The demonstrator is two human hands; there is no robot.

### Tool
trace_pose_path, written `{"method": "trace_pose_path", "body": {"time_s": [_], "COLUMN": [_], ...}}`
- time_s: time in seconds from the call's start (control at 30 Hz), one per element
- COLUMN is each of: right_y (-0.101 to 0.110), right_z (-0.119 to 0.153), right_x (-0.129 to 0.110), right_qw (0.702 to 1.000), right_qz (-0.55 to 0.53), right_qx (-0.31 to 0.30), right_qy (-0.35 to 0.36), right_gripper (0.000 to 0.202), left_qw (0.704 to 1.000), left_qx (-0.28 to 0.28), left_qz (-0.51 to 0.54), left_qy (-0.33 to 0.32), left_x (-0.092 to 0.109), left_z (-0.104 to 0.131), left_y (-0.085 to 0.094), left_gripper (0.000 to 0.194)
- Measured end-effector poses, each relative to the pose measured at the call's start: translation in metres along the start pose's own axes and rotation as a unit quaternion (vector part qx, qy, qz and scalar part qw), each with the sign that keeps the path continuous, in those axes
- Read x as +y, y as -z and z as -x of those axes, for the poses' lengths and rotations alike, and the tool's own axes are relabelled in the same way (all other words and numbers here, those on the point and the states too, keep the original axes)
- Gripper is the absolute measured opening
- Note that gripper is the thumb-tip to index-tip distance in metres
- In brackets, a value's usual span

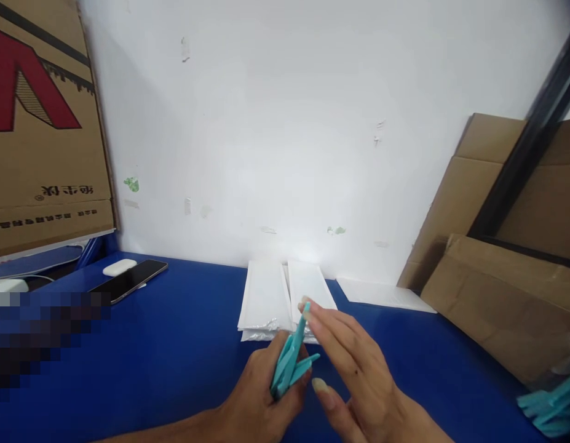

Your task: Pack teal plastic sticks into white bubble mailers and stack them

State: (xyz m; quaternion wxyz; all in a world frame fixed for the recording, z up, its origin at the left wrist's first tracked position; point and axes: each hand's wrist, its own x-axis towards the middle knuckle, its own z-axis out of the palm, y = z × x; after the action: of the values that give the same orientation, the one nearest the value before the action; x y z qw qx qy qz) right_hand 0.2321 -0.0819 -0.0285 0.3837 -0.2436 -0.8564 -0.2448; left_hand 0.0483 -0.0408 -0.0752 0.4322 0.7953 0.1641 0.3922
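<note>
Several flat turquoise pieces (288, 368) stand bunched in my left hand (264, 391), whose fingers are wrapped round them. My right hand (363, 369) is just to the right, thumb apart from the other fingers, its fingertips at the upper end of the tallest piece; nothing is gripped in it. Behind the hands, two side-by-side stacks of white packets, the left stack (266, 295) and the right stack (312, 288), lie on the blue table (183, 344). More turquoise pieces (554, 406) are at the lower right edge.
A dark phone (130, 280) and a white case (120, 267) lie at the left. A printed cardboard box (40, 147) stands at the far left. A white sheet (383, 294) lies by the wall, near brown cardboard (501, 307) at the right.
</note>
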Motion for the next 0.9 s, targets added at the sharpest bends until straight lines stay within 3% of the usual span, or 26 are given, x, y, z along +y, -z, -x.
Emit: {"method": "trace_pose_path", "body": {"time_s": [0.1, 0.2, 0.33, 0.5, 0.7, 0.9], "right_y": [0.001, 0.002, 0.002, -0.003, 0.000, -0.004], "right_z": [-0.002, -0.003, -0.002, -0.002, -0.002, 0.000], "right_x": [-0.003, -0.006, -0.008, -0.006, -0.008, -0.005], "right_qw": [0.999, 0.998, 0.999, 1.000, 0.999, 0.997], "right_qz": [0.011, 0.028, -0.006, -0.014, 0.013, -0.008], "right_qx": [0.021, 0.055, 0.019, 0.007, 0.039, -0.064], "right_qy": [0.024, -0.006, -0.036, -0.015, 0.002, -0.035], "right_gripper": [0.064, 0.069, 0.060, 0.051, 0.062, 0.060], "left_qw": [1.000, 1.000, 1.000, 0.998, 0.996, 0.994], "left_qx": [-0.006, -0.004, -0.006, 0.058, 0.055, 0.067], "left_qz": [0.008, 0.004, 0.002, -0.002, 0.053, 0.056], "left_qy": [-0.007, 0.002, -0.001, -0.007, 0.045, 0.061], "left_x": [0.002, 0.001, 0.001, 0.001, -0.001, 0.010], "left_z": [0.001, 0.002, 0.002, 0.000, 0.002, -0.004], "left_y": [0.000, 0.002, 0.002, 0.001, -0.001, -0.001], "left_gripper": [0.013, 0.015, 0.012, 0.014, 0.041, 0.027]}}
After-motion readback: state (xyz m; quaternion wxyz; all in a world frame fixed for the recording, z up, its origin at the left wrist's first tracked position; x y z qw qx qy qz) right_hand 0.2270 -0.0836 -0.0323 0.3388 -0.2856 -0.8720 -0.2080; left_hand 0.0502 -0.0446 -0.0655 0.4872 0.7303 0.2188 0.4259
